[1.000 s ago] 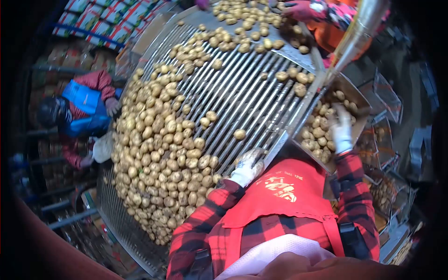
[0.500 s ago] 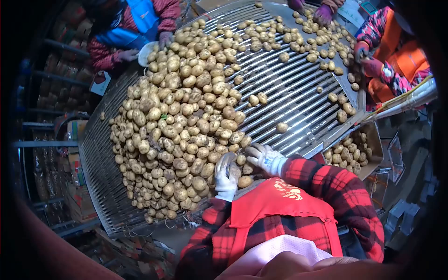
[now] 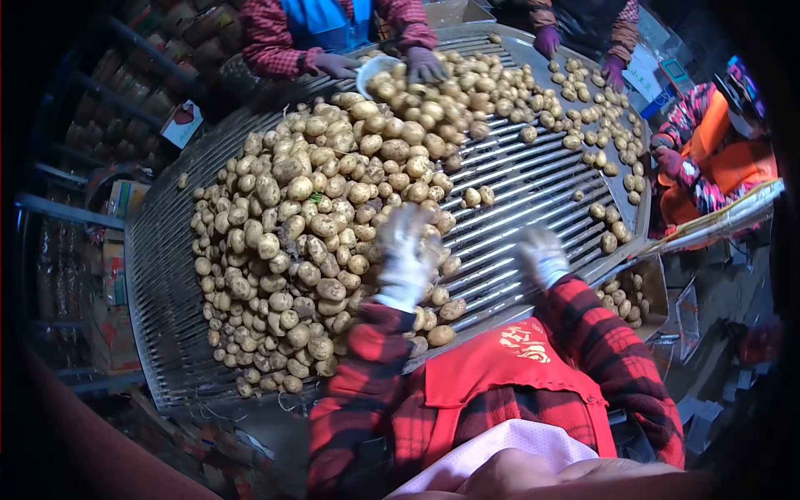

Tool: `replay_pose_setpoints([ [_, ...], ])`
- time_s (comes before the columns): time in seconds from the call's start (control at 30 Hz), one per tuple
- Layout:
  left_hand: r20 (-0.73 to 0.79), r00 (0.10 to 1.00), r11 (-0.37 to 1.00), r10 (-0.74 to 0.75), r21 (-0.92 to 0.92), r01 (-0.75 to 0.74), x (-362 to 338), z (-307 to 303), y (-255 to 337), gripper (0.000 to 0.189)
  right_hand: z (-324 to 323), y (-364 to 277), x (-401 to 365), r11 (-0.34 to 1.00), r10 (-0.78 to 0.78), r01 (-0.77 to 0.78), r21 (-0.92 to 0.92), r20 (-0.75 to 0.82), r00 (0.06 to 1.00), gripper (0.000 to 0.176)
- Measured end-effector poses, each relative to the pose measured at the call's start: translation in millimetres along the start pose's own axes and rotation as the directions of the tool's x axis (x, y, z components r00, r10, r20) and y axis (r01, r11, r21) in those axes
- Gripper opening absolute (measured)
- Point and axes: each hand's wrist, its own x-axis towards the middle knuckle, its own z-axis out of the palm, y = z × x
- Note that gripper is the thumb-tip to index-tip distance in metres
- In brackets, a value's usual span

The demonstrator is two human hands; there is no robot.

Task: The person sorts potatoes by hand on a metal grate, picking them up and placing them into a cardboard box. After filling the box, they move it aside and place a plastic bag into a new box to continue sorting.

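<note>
My left hand point(image 3: 407, 254), in a pale, soiled glove, is over the near right side of a big heap of potatoes point(image 3: 308, 217). Its fingers look stretched out and spread, though motion blurs them. My right hand point(image 3: 543, 255), gloved alike, hovers at or just above the metal slats point(image 3: 508, 279) to the right of the heap. Blur smears its fingers, so I cannot make out whether a potato is under them. Between my hands and the near edge, a few loose potatoes point(image 3: 442, 335) lie on the slatted table.
Across the table, a person's gloved hands point(image 3: 425, 65) hold a pale bowl point(image 3: 377, 73) at the heap. Another person's purple gloves point(image 3: 614, 72) are among scattered potatoes at the far right. A person in orange point(image 3: 708, 158) is at the right edge. A box of potatoes point(image 3: 658, 292) stands below right.
Both my hands have moved forward from the near edge and farther apart. The far person's bowl has shifted right, and potatoes beside it are blurred with motion. The whole view has shifted.
</note>
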Motion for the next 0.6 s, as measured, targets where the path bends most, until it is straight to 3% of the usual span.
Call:
replay_pose_setpoints([
  [0.03,-0.102,0.990,0.993,0.094,0.074,-0.087,13.7,-18.9,-27.7,0.046,-13.7,18.4,-4.5,0.992,0.124,-0.125,-0.004,-0.087,0.988,0.048],
  [0.07,-0.168,0.975,0.940,0.146,0.331,-0.083,23.1,-49.1,-41.9,0.050,-31.5,35.1,-6.5,0.969,0.244,-0.247,0.006,-0.176,0.954,0.046],
  [0.1,-0.248,0.968,0.990,-0.042,0.118,0.074,29.4,-70.3,-66.9,0.044,-39.5,51.6,-3.9,0.967,0.242,-0.253,-0.013,-0.245,0.939,0.051],
  [0.13,-0.256,0.966,0.990,-0.045,0.121,0.078,38.0,-99.8,-82.9,0.044,-45.9,63.1,-0.7,0.964,0.242,-0.264,-0.030,-0.309,0.920,0.055],
  [0.17,-0.329,0.944,0.954,-0.031,0.271,0.126,45.6,-131.0,-98.9,0.048,-55.1,69.1,11.4,0.967,0.253,-0.254,0.029,-0.255,0.933,0.062],
  [0.2,-0.392,0.920,0.894,-0.006,0.410,0.180,50.7,-155.8,-113.7,0.051,-63.1,65.4,23.7,0.988,0.157,-0.151,0.043,-0.336,0.929,0.065],
  [0.27,-0.453,0.852,0.876,-0.262,0.260,0.407,49.8,-176.7,-160.3,0.059,-95.7,34.9,66.2,0.981,-0.062,0.124,0.146,-0.371,0.927,0.062],
  [0.3,-0.417,0.740,0.834,-0.528,-0.091,0.544,53.4,-178.5,-158.2,0.061,-104.4,12.5,87.4,0.958,-0.145,0.232,0.165,-0.420,0.896,0.060],
  [0.43,-0.419,0.741,0.770,-0.525,0.136,0.623,66.4,-180.7,-147.5,0.058,-125.4,-72.3,179.8,0.791,-0.373,0.537,0.294,-0.463,0.804,0.050],
  [0.53,-0.365,0.762,0.806,-0.536,0.049,0.590,58.4,-182.9,-168.3,0.057,-154.6,-134.4,248.2,0.652,-0.490,0.674,0.348,-0.486,0.724,0.044],
  [0.6,-0.374,0.758,0.804,-0.535,0.049,0.592,56.9,-181.0,-169.3,0.055,-148.1,-173.9,300.0,0.609,-0.509,0.744,0.276,-0.583,0.633,0.042],
])
